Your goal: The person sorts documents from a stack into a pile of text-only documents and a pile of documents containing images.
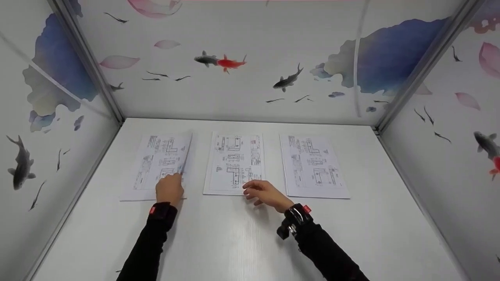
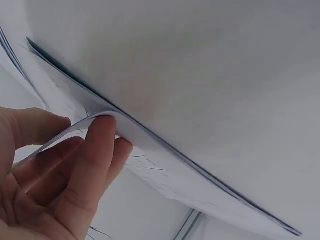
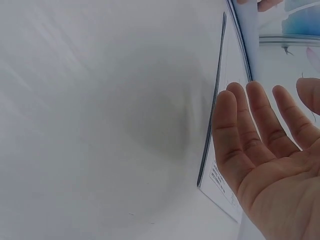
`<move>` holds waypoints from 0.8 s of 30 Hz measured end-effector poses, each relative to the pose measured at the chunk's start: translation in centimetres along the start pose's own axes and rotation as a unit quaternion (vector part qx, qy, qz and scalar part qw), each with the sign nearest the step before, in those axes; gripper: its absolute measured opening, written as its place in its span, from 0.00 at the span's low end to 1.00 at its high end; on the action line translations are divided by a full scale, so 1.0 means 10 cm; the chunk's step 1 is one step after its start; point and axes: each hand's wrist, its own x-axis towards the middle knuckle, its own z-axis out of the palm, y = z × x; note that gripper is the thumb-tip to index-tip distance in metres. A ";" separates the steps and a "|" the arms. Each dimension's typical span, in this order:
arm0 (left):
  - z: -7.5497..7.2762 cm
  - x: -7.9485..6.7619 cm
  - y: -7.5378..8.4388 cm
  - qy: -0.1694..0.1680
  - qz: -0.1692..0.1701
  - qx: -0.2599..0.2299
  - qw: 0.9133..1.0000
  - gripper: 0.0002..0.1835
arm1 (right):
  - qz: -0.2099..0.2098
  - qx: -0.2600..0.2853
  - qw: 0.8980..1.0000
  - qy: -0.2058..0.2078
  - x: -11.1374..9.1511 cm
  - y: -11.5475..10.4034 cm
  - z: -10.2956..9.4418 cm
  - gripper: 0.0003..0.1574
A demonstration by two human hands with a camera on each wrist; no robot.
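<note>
Three stacks of paper printed with technical drawings lie side by side on a white table. At the left stack, my left hand pinches the near edge of some sheets; the right side of the paper is lifted and curved. In the left wrist view the thumb and fingers of that hand bend the paper edge between them. My right hand hovers at the near edge of the middle stack, its fingers relaxed and holding nothing. The right stack lies flat, untouched.
White panels with painted fish and blue shapes stand around the white table: a back wall, a left wall and a right wall. Metal posts rise at the corners. Dark bands with devices sit on both wrists.
</note>
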 end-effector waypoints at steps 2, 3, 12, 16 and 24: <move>-0.07 0.00 -0.07 -0.010 0.000 -0.015 1.000 0.03 | -0.002 0.000 1.000 -0.001 0.00 0.00 -0.01 0.22; -0.11 -0.01 -0.10 -0.012 -0.002 -0.024 1.000 0.02 | -0.003 0.001 1.000 -0.002 0.00 0.00 -0.02 0.22; -0.36 -0.08 -0.25 0.061 0.010 -0.051 0.997 0.21 | -0.001 0.006 1.000 -0.001 0.01 -0.01 -0.03 0.23; -0.40 -0.10 -0.21 0.158 0.042 -0.043 0.986 0.22 | 0.001 0.010 1.000 -0.008 0.03 -0.01 0.00 0.23; -0.43 -0.16 0.09 0.245 0.131 -0.036 0.960 0.25 | 0.000 0.026 1.000 -0.016 0.06 -0.02 0.05 0.24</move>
